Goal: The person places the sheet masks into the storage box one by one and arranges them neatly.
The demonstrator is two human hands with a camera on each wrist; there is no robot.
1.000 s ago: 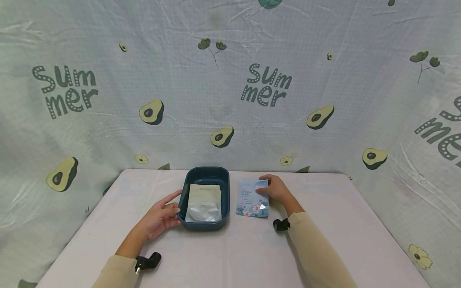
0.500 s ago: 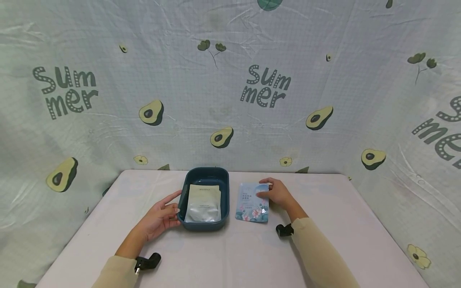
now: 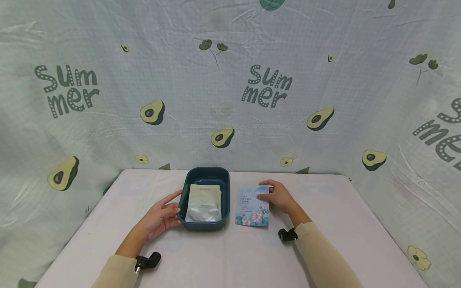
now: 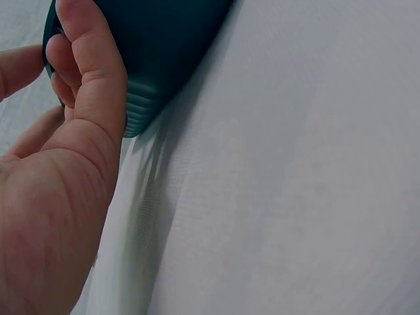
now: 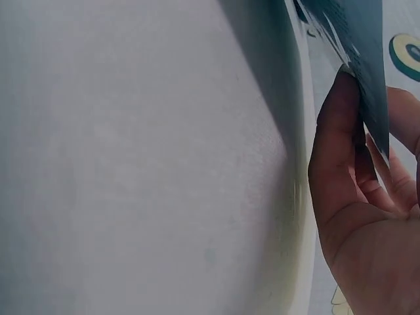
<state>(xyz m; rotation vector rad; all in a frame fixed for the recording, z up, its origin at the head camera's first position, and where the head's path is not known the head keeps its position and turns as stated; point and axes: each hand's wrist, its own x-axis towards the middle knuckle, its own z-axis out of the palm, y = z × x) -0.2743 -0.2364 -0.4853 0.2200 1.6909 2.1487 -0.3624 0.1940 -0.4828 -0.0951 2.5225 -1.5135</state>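
A dark blue rectangular plastic container (image 3: 205, 227) stands on the table. My left hand (image 3: 158, 219) holds its left side, with fingers at the rim; in the left wrist view the same hand (image 4: 62, 170) lies against the outer wall. Inside the container lie pale gold and silver sheet mask packets (image 3: 204, 204), stacked and slightly offset. To its right is a light blue sheet mask packet (image 3: 250, 206) printed with pink flowers. My right hand (image 3: 281, 197) pinches that packet by its right edge. In the right wrist view, my thumb and fingers (image 5: 338, 125) grip the packet (image 5: 364, 59) from both sides.
A pale cloth covers the table (image 3: 230, 260). Behind and beside it hangs a curtain (image 3: 230, 100) printed with avocados and "summer" lettering. A black wrist camera (image 3: 148, 262) sits on the left wrist, another black camera (image 3: 287, 235) on the right.
My right hand has brought the blue packet slightly nearer to me, down in the head view. The left hand and the container have stayed in place.
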